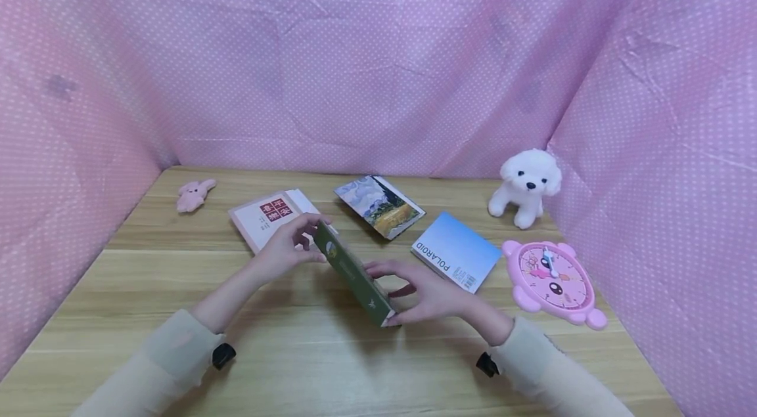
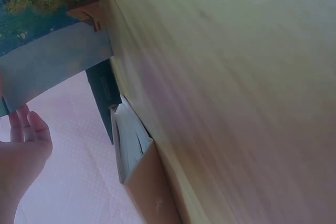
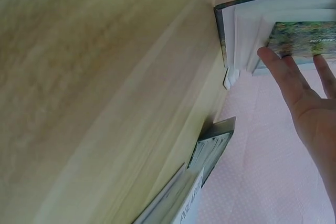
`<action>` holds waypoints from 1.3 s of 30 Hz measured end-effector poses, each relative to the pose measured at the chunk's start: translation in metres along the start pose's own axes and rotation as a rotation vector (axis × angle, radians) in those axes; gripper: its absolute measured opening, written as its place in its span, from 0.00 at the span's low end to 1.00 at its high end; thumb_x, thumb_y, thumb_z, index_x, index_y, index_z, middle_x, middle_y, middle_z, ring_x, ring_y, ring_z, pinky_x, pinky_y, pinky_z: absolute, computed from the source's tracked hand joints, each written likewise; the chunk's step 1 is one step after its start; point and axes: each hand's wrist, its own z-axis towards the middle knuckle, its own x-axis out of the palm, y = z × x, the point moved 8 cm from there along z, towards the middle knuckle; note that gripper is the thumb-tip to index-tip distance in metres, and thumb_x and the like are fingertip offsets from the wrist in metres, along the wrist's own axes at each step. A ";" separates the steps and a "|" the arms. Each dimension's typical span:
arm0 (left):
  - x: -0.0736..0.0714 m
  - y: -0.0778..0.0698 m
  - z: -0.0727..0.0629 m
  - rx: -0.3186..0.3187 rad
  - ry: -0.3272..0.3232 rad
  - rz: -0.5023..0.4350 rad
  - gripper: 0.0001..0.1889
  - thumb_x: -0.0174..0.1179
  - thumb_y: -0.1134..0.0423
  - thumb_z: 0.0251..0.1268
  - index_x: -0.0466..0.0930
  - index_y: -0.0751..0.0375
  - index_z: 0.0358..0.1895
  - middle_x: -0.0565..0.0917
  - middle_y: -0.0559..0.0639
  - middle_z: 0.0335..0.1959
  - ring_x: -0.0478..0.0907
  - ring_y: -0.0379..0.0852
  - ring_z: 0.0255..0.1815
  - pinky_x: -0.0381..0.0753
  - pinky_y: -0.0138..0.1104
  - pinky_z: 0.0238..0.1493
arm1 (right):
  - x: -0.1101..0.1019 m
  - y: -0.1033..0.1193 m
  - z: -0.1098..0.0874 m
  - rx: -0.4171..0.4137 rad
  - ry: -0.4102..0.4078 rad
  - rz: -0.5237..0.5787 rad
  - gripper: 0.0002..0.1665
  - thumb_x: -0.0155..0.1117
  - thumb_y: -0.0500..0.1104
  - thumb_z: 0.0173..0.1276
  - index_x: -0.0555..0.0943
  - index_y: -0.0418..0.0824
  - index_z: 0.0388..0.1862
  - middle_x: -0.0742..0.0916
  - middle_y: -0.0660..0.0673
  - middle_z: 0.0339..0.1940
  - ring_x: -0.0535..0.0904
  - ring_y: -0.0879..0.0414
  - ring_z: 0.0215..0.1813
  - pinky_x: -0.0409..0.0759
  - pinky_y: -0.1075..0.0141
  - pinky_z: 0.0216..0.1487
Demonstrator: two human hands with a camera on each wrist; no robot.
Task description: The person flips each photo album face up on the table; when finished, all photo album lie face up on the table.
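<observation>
A green book (image 1: 353, 274) stands on its long edge at the middle of the wooden table (image 1: 307, 364), leaning a little. My left hand (image 1: 303, 238) grips its far end, fingers curled over the top. At the near end my right hand (image 1: 395, 293) holds it, with fingers on the right cover and the thumb at the lower corner. In the right wrist view my right hand (image 3: 307, 93) lays its fingertips on the green book's (image 3: 302, 38) patterned cover. The left wrist view shows my left hand (image 2: 23, 148) just below the green book's cover (image 2: 47, 51).
Behind the hands lie a beige book with red characters (image 1: 266, 217), a painting-cover book (image 1: 380, 205) and a blue Polaroid book (image 1: 457, 251). A pink clock (image 1: 552, 282) and a white plush dog (image 1: 525, 186) sit at right, a small pink plush (image 1: 195, 194) far left. Pink cloth walls enclose the table.
</observation>
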 end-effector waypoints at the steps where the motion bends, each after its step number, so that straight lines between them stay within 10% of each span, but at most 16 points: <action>1: 0.000 0.000 -0.001 0.007 0.000 0.000 0.32 0.74 0.68 0.42 0.74 0.58 0.57 0.80 0.53 0.46 0.76 0.45 0.42 0.80 0.34 0.37 | 0.001 0.002 0.000 0.003 -0.002 -0.006 0.47 0.75 0.43 0.53 0.62 0.50 0.70 0.65 0.45 0.73 0.66 0.47 0.68 0.83 0.57 0.49; 24: -0.009 0.017 -0.018 -0.062 0.135 -0.046 0.15 0.63 0.61 0.62 0.80 0.58 0.51 0.81 0.55 0.52 0.80 0.43 0.47 0.81 0.32 0.48 | 0.009 -0.012 0.001 0.034 0.078 -0.261 0.45 0.72 0.50 0.52 0.64 0.56 0.69 0.66 0.51 0.72 0.63 0.54 0.69 0.79 0.68 0.53; 39: -0.008 0.021 -0.031 -0.052 0.276 0.008 0.16 0.64 0.61 0.60 0.80 0.60 0.51 0.83 0.55 0.50 0.79 0.37 0.49 0.76 0.30 0.54 | 0.019 -0.017 0.005 -0.048 0.102 -0.386 0.46 0.74 0.54 0.51 0.66 0.54 0.69 0.65 0.53 0.72 0.58 0.56 0.72 0.64 0.56 0.69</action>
